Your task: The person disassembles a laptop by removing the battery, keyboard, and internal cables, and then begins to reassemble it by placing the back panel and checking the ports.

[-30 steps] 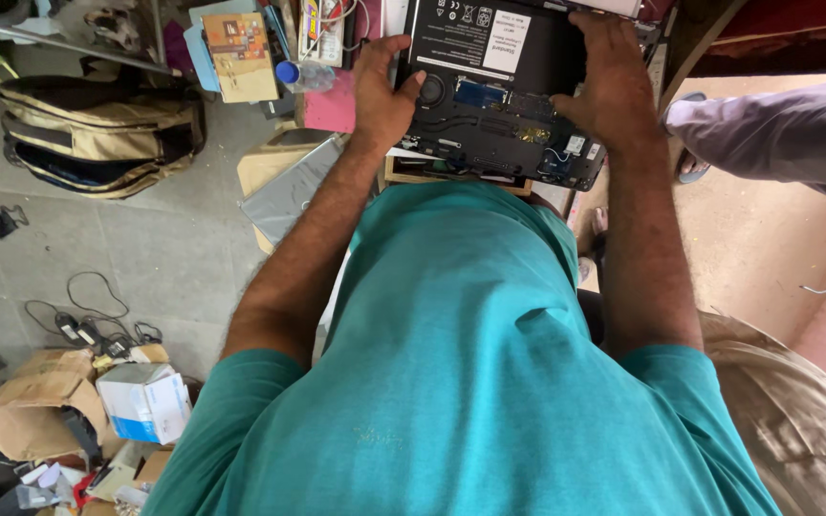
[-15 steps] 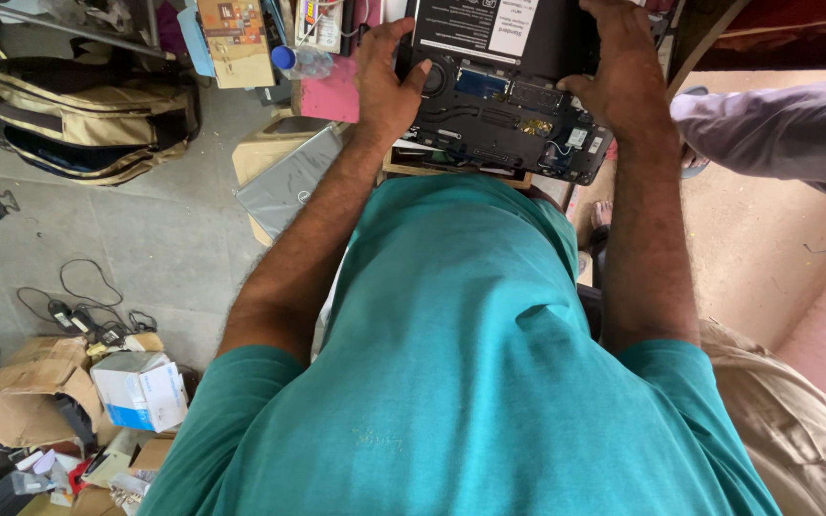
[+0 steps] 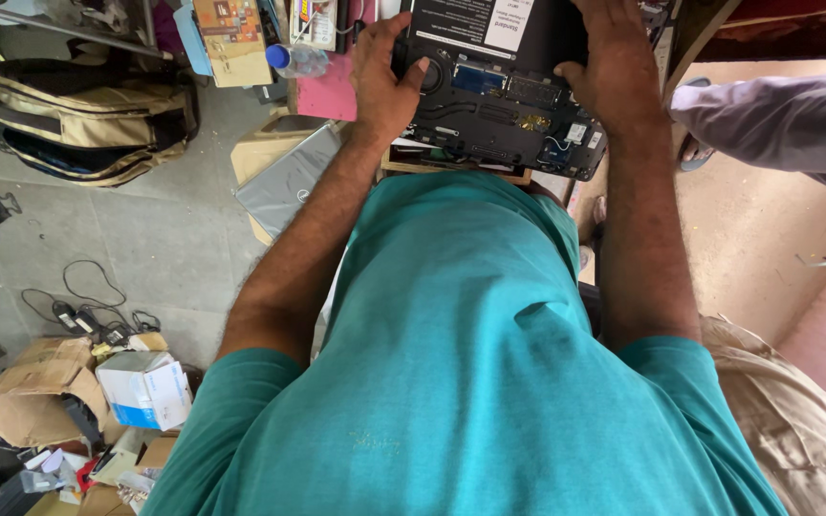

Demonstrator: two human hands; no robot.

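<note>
Far left, on the grey floor [image 3: 126, 239], a tan and dark backpack [image 3: 88, 119] lies on its side, and below it there's a tangle of black cables [image 3: 88, 311] beside crumpled cardboard [image 3: 26, 387] and a small white and blue box [image 3: 145, 387]. Moving in, a grey closed laptop [image 3: 289, 182] leans just beside the left forearm, with a clear bottle with a blue cap [image 3: 293, 59] above it. Now the left hand [image 3: 384, 81]: fingers curled around the left edge of the opened laptop [image 3: 499, 96], thumb pressed onto the exposed underside near the round fan. That laptop sits bottom-up on the worktop [image 3: 451, 170] at the top centre, boards and battery showing. The right hand [image 3: 614, 76] clamps its right side, fingers wrapped over the far edge, thumb on the inner parts. Far right, another person's grey sleeve [image 3: 776, 124] reaches across the tan floor.
</note>
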